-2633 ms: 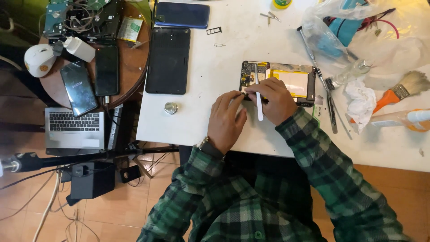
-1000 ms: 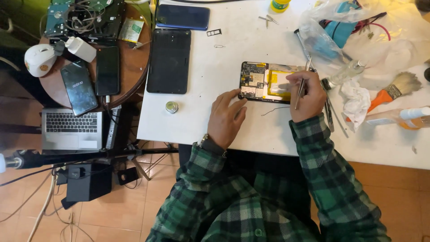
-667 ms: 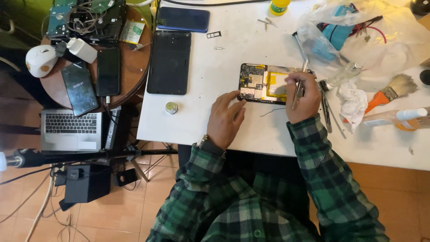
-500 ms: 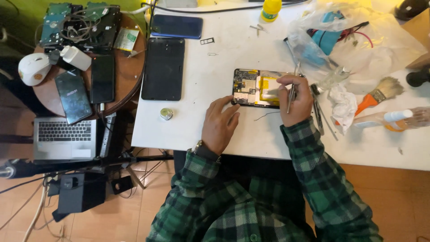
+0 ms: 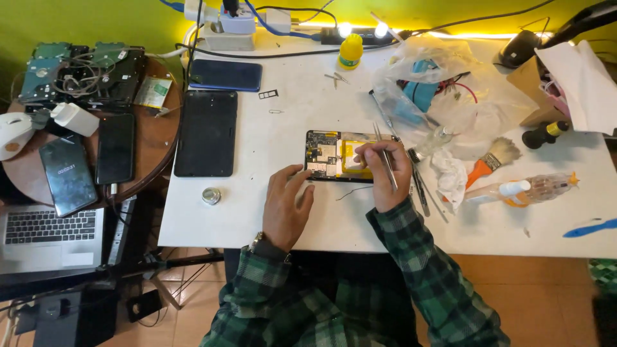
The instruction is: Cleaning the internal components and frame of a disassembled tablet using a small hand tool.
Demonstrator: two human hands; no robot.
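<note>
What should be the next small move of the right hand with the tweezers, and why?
Probably lower the thin metal tweezers in the right hand onto the yellow area of the opened black device; the tips hover there while the left hand steadies its edge.

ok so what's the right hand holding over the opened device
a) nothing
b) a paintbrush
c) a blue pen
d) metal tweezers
d, the right hand grips slim metal tweezers over the yellow part of the opened device, while the orange-handled brush lies untouched on the table to the right and the left hand rests at the device's near edge.
</note>
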